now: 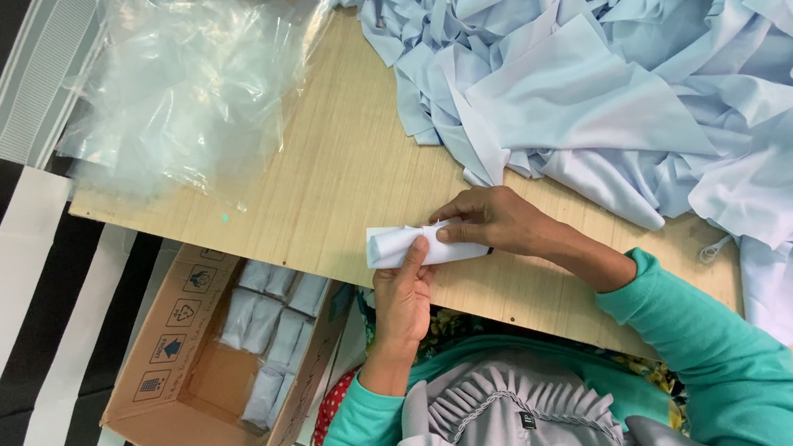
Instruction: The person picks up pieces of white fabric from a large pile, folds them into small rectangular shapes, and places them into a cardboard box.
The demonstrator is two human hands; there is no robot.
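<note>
Folded pale-blue cloth [419, 244] lies lengthwise along the wooden table [338, 159] edge; my right hand [492, 221] pinches its right end, my left hand [401, 298] grips it from below.

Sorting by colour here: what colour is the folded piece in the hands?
White, or very pale blue: the folded piece, clearest in the head view.

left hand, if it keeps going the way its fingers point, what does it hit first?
The left hand points up-frame across the table and already touches the small folded pale-blue cloth piece. Past that lies bare light wooden tabletop, then probably the crumpled clear plastic bags; depth is unclear.
</note>
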